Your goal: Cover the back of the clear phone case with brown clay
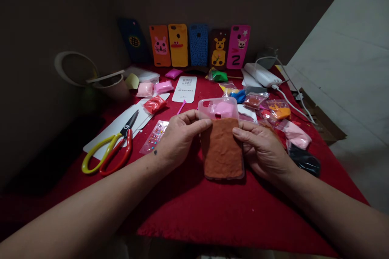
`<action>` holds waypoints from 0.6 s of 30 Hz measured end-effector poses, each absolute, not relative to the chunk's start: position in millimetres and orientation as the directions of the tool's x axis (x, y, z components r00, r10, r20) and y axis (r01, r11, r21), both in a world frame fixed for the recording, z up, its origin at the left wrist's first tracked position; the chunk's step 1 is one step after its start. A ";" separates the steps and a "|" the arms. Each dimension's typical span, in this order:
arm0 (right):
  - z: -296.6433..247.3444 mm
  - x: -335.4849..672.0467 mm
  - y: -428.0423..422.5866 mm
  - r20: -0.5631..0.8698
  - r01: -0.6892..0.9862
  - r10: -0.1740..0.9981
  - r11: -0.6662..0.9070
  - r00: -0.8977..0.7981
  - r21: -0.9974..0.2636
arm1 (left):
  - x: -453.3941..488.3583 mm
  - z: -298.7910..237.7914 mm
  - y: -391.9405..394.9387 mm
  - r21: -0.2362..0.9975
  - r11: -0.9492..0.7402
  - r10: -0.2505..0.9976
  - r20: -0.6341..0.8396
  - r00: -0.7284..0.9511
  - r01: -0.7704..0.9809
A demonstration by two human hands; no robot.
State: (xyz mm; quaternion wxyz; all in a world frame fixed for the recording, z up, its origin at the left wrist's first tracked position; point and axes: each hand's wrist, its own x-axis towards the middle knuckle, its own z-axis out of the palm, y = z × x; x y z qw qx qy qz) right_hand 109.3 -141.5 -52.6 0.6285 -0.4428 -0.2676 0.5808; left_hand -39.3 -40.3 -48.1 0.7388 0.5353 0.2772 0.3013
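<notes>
A clear phone case [219, 110] lies on the red table [194, 210], most of it covered by a sheet of brown clay [221, 149]. Its top end near the camera hole is bare and shows pink beneath. My left hand [179, 137] grips the case's left edge, thumb pressing the clay's upper left corner. My right hand [263, 147] holds the right edge, fingers resting on the clay's upper right corner.
Yellow and red scissors [109, 149] and a rhinestone sticker sheet [154, 135] lie left. Several clay packets [279, 109] sit right. Several decorated phone cases [178, 44] lean on the back wall. A white charger and cable [264, 75] are at the back right.
</notes>
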 end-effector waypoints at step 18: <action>-53.6 111.1 -138.6 -0.171 -0.517 0.957 -0.027 0.233 -0.855 | -38.8 -49.8 -39.6 0.960 0.268 0.676 -0.126 0.726 -0.083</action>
